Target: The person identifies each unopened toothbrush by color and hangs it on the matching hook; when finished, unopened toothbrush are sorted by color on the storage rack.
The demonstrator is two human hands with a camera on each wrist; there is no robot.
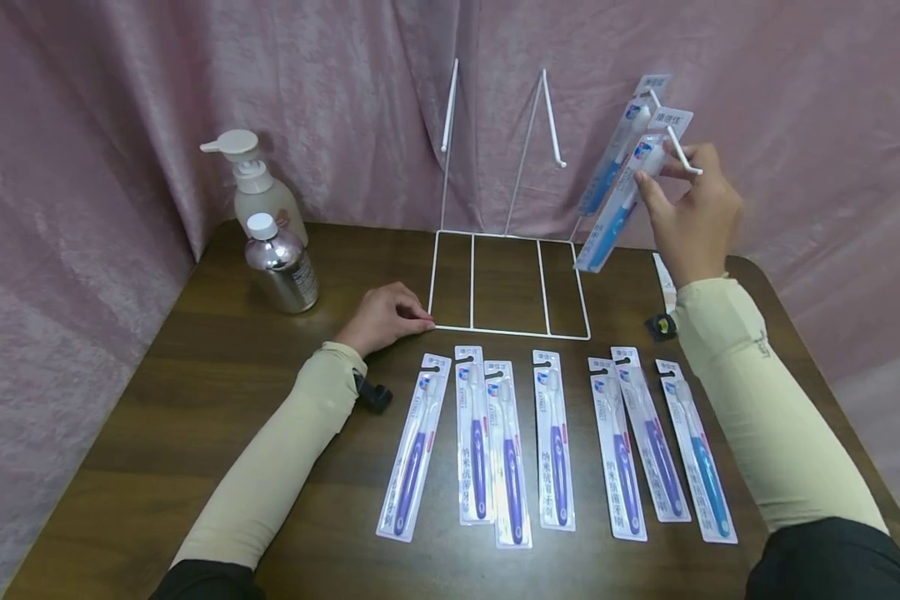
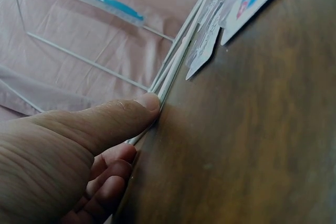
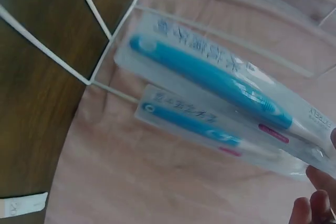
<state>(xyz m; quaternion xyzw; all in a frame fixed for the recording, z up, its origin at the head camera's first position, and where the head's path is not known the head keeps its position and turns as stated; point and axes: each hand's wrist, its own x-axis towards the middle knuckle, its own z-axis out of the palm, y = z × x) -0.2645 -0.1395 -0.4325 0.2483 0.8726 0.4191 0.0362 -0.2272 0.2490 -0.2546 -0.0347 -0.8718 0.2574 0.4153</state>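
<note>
My left hand (image 1: 390, 317) pinches the front left corner of a white wire rack (image 1: 510, 333); in the left wrist view the thumb (image 2: 115, 121) presses on the wire from above. At the rack's right side, my right hand (image 1: 693, 212) pinches a packaged blue toothbrush (image 1: 617, 212) near the top of its card. That card sits at the right hook (image 1: 678, 150), whose tip sticks out in front of it. Behind it, another packaged blue toothbrush (image 3: 189, 121) hangs on the same hook. The left hook (image 1: 450, 108) and middle hook (image 1: 552, 121) carry nothing.
Several packaged purple toothbrushes (image 1: 553, 442) and one blue toothbrush (image 1: 701, 462) lie in a row on the brown table (image 1: 157, 400). A pump bottle (image 1: 266, 196) and a silver bottle (image 1: 285, 271) stand at the left. Behind the rack hangs a pink curtain (image 1: 330, 108).
</note>
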